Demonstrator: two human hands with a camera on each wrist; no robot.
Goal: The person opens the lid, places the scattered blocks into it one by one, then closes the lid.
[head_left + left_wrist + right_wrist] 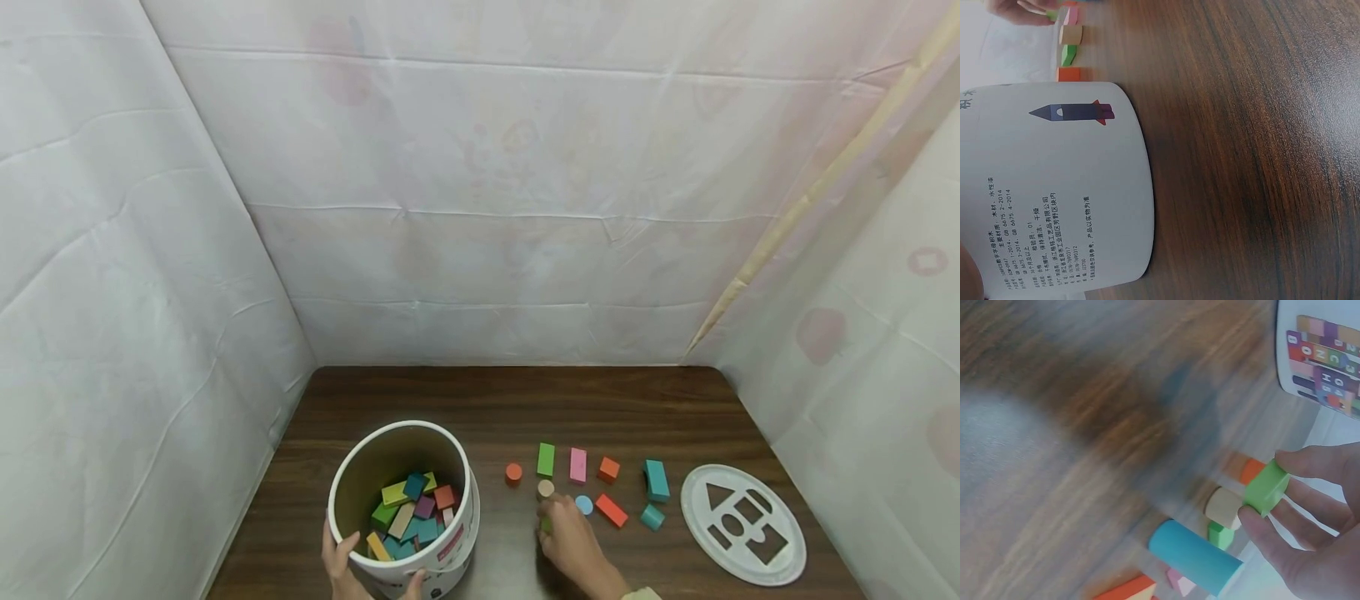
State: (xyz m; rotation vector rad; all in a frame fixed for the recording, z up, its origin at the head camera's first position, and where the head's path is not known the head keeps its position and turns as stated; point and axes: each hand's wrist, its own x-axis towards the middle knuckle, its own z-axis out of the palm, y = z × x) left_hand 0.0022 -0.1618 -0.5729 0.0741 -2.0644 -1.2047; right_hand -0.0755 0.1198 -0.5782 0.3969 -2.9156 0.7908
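Observation:
My right hand (573,546) is over the table among the loose blocks. In the right wrist view its thumb and fingertips pinch a small green block (1266,487). Just beyond it are a beige cylinder (545,489) and a blue cylinder (1194,555). With my left hand (347,567) I hold the near side of a white bucket (468,533), fingers spread over its rim and wall. Colourful wooden blocks (408,515) lie heaped inside it. Most of the left hand is cut off by the head view's lower edge.
Right of the bucket lie a red-orange cylinder (513,474), a green block (546,460), a pink block (577,465), orange blocks (611,510) and teal blocks (656,481). A white lid with shaped holes (697,500) is at the right. Pale sheeting (487,250) surrounds the dark wooden table (420,396).

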